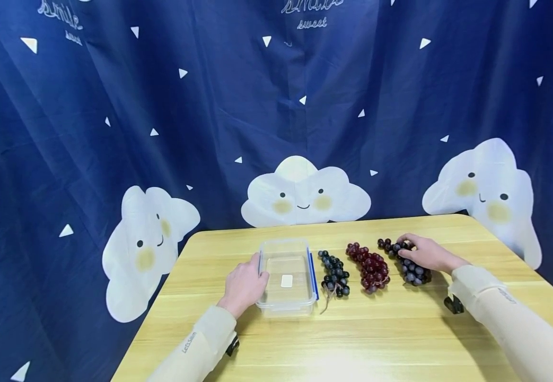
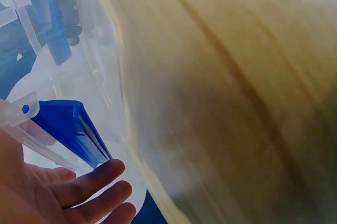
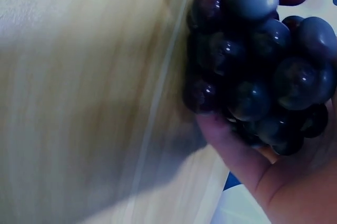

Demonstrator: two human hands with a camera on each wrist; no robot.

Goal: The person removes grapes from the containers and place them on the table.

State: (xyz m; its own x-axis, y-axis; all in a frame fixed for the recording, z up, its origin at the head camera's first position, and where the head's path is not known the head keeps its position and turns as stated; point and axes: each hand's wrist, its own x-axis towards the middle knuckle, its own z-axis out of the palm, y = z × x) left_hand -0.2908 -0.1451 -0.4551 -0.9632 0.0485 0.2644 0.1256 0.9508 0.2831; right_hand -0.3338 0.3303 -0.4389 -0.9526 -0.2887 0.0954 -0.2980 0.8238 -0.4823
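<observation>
A clear plastic food container (image 1: 283,306) stands on the table without a lid on top. My left hand (image 1: 244,284) holds its left wall, thumb over the rim and the other fingers along the outside. Beside those fingers, the left wrist view shows a blue locking flap (image 2: 66,129) hanging from the rim. At the right, my right hand (image 1: 426,253) grips a bunch of black grapes (image 1: 414,274) from above. Up close in the right wrist view, the thumb (image 3: 231,145) curls against the grapes; the other fingers are mostly hidden.
Right of the container lies a dark grape bunch (image 1: 335,273) with a bare stem, then a red grape bunch (image 1: 374,269). Another blue flap (image 1: 313,276) sticks out on the container's right side. Behind the wooden table (image 1: 352,339) hangs a blue curtain (image 1: 219,106).
</observation>
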